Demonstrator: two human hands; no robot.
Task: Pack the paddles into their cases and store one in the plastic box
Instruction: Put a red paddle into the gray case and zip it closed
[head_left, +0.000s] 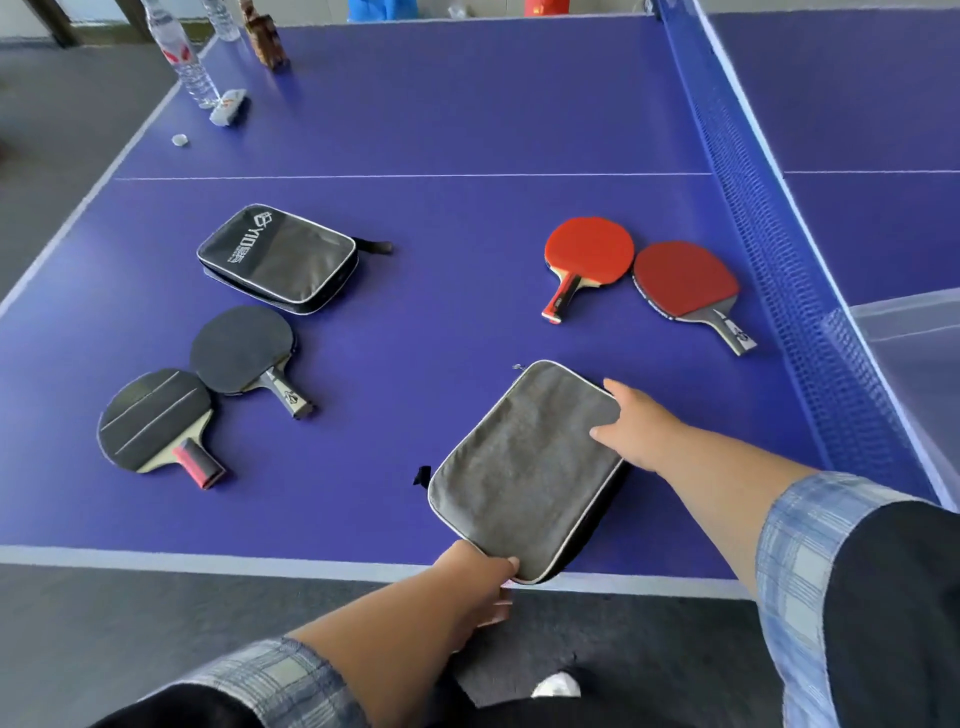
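A grey paddle case (524, 467) lies at the near edge of the blue table (441, 114), its corner over the edge. My left hand (478, 587) grips that near corner, thumb on top. My right hand (639, 431) holds the case's far right side. A second, black case (278, 257) with white lettering lies further left. Two black-faced paddles (241, 348) (153, 418) lie side by side at the left. Two red-faced paddles (589, 252) (683, 280) lie at the right near the net. A clear plastic box (914, 332) shows at the right edge, beyond the net.
The blue net (769, 234) runs along the right. Two water bottles (182, 52), a brown wooden object (267, 36), a small white packet (228, 106) and a bottle cap (180, 139) stand at the far left corner. Grey floor lies below the table's near edge.
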